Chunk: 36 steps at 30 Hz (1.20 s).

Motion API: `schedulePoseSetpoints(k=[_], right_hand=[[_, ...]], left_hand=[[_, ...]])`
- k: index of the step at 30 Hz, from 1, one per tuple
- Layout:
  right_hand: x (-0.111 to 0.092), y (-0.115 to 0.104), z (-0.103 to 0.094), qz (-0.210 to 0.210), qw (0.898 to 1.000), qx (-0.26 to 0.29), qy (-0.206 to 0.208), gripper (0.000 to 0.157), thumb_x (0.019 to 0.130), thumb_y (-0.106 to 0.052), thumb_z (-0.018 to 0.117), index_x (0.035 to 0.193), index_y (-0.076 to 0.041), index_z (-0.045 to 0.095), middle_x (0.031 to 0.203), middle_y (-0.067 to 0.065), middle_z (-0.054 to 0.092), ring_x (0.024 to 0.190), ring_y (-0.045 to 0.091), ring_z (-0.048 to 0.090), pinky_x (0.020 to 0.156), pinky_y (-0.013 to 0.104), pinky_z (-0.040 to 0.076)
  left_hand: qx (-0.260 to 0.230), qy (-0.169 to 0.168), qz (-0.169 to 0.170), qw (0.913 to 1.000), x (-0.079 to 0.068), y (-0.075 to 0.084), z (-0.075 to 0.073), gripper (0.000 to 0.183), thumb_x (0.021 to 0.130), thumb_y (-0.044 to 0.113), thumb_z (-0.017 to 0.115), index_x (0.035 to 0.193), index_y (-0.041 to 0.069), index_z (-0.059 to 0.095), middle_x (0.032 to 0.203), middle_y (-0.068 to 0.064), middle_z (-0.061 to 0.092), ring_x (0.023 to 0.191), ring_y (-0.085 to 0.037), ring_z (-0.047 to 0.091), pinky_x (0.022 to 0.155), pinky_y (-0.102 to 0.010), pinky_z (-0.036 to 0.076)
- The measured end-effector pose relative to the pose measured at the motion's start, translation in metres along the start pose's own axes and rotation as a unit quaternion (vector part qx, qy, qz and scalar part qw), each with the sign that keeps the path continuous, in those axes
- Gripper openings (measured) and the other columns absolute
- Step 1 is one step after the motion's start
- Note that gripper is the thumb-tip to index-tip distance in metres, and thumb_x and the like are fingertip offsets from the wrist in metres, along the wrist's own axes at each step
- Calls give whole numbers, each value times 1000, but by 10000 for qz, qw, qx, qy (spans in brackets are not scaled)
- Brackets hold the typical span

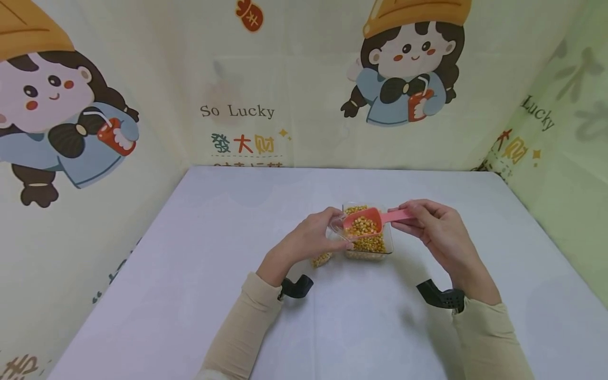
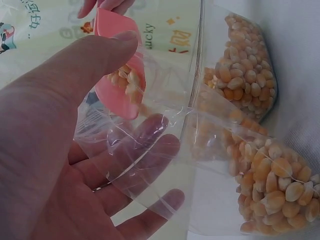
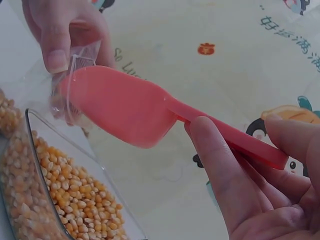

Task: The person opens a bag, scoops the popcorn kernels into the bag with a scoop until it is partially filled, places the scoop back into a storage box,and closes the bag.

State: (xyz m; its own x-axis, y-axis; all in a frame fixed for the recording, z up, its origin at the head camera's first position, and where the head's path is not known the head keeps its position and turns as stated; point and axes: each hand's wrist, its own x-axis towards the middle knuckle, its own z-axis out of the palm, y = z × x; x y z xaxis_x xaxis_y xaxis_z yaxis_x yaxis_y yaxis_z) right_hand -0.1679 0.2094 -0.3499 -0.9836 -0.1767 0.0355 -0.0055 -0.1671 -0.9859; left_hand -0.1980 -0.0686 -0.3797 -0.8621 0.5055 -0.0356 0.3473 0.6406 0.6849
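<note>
My left hand holds a clear plastic bag at its mouth, thumb on one side and spread fingers on the other. Corn kernels fill the bottom of the bag, which hangs down beside a glass container. With thumb and fingers my right hand grips the handle of a pink scoop. The scoop carries kernels, and its tip is in the bag's mouth, tilted toward the left hand. Below the scoop, the container holds many more kernels.
A white-covered table spreads out around the container and bag. Behind it and along the sides hangs a printed cloth with cartoon figures and lettering. Each wrist wears a black camera mount.
</note>
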Motion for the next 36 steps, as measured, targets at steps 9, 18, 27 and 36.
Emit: schedulePoseSetpoints(k=[9,18,27,36], right_hand=[[-5,-6,7,-17,9968,-780,165,49,95,-27,66,126,9,55,112,5,72,97,18,74,86,29,56],[-9,-10,13,-242,9938,-1088,27,48,97,-25,64,128,10,54,117,7,70,98,16,74,88,28,54],[-11,-12,14,-305,9925,-1187,-9,45,97,-24,64,128,8,56,119,9,69,101,20,73,89,27,54],[-12,-18,9,-308,9932,-1044,404,45,95,-27,65,125,6,59,115,5,71,96,17,74,86,26,55]], left_hand=[[-21,-16,-70,10000,0,0,1,78,84,49,75,144,12,43,135,-4,58,126,-19,55,104,-41,48],[-29,20,29,10000,-2,0,-1,75,85,47,75,143,11,45,136,-3,59,127,-19,55,104,-40,48],[4,10,-49,10000,-3,3,-1,74,85,46,75,143,11,44,135,-4,58,123,-18,56,100,-40,51],[-1,54,122,9999,-2,1,-3,74,85,48,75,141,11,45,126,0,63,121,-17,57,101,-38,50]])
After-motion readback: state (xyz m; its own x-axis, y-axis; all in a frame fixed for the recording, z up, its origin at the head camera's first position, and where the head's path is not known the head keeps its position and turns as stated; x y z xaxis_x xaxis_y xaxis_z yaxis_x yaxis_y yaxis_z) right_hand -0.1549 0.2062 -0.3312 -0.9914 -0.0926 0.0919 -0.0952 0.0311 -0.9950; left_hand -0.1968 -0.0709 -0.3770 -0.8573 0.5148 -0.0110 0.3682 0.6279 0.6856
